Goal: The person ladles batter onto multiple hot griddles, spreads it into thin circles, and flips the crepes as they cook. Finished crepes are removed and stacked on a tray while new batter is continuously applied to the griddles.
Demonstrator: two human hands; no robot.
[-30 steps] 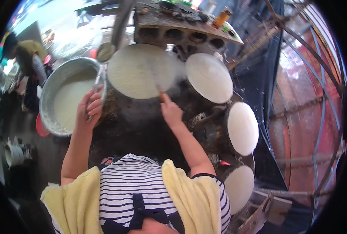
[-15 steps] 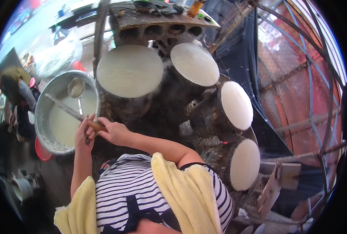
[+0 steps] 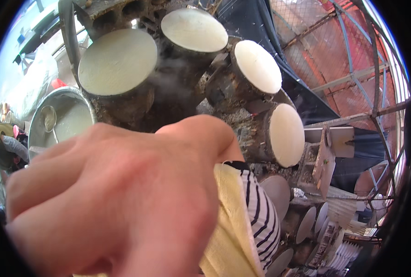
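Note:
My right hand (image 3: 113, 194) fills the lower left very close to the camera, its back showing, fingers curled and slightly blurred; whatever they might hold is hidden. Its bent arm reaches back toward my striped shoulder. My left hand is hidden behind it. Beyond, a large metal pot (image 3: 88, 105) of pale batter holds a ladle (image 3: 49, 118). Round white steamer tops curve around to the right: a large cream one (image 3: 117, 62), another behind (image 3: 194, 28), a bright white one (image 3: 257, 65) and an upright-looking oval one (image 3: 287, 135), with steam between them.
Another person (image 3: 0, 145) is bent over at the far left. Black sheeting (image 3: 284, 81) and a metal frame (image 3: 375, 92) line the right side. A cardboard box (image 3: 323, 161) and more round steamers (image 3: 305, 225) are at the lower right. A post (image 3: 68, 41) stands behind the pot.
My right hand has left the pot's rim, where it held a wooden-handled stick, and risen close to the camera. The view has turned rightward, showing more steamers. The ladle now rests in the pot.

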